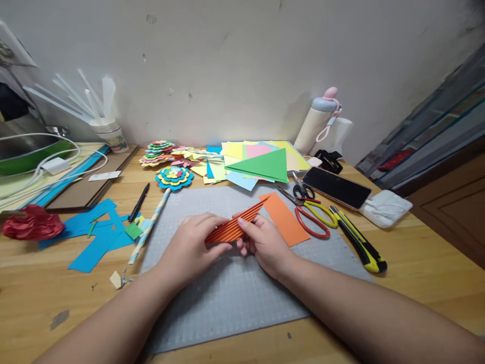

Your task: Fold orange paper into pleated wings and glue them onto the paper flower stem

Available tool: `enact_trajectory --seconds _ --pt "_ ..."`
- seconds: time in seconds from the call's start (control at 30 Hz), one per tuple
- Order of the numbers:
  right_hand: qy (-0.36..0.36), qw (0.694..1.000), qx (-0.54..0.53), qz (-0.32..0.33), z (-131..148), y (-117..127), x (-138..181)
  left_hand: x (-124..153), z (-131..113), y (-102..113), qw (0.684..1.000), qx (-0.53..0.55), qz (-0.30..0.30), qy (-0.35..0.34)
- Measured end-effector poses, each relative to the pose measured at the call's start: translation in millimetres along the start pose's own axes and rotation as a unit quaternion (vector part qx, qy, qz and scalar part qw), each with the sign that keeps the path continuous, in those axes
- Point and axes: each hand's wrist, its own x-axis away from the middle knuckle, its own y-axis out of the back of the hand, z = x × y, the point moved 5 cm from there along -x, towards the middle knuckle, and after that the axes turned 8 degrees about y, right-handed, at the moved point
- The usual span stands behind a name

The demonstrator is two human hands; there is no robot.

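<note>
Orange paper folded into narrow accordion pleats (226, 231) is held slantwise above a grey cutting mat (212, 303). My left hand (193, 242) grips its left end, the fingers over the top and the thumb underneath. Around the right part, my right hand (265, 241) is closed, its thumb pressing on the pleats. Just behind my right hand a flat orange paper sheet (288, 220) lies on the mat. Red-and-yellow-handled scissors (314, 235) rest beside that sheet, with a smaller black-handled pair (303, 191) behind them.
A yellow-and-black utility knife (359, 242), a phone (336, 187) and a white case (386, 208) lie to the right. Coloured paper sheets (261, 164) and a paper flower on a striped stick (174, 178) sit at the back. Blue scraps (94, 247), a pen (139, 202) and crumpled red paper (32, 223) are leftward.
</note>
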Motion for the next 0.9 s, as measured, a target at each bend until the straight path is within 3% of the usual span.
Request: enact_trajectory --seconds 0.17,0.33,0.5,0.67,0.8,0.9 --pt "0.008 0.996 -0.072 0.056 5 -9 1 0 4 3 0.999 0.0 -0.031 0.009" --pt "0.038 0.994 -0.034 0.096 4 -7 -2 -1 4 4 0.998 0.044 -0.033 0.005" --pt "0.064 0.993 0.025 0.098 4 -3 -4 -1 2 1 0.999 0.042 -0.026 -0.008" --pt "0.077 0.994 0.015 0.081 6 -3 -2 1 -3 -3 0.998 0.054 -0.014 -0.008" --pt "0.061 0.994 0.014 0.086 5 -6 0 4 -1 -4 0.987 0.151 -0.012 0.043" --pt "0.041 0.996 0.011 0.075 4 -6 1 3 8 -9 0.962 0.25 -0.007 0.111"
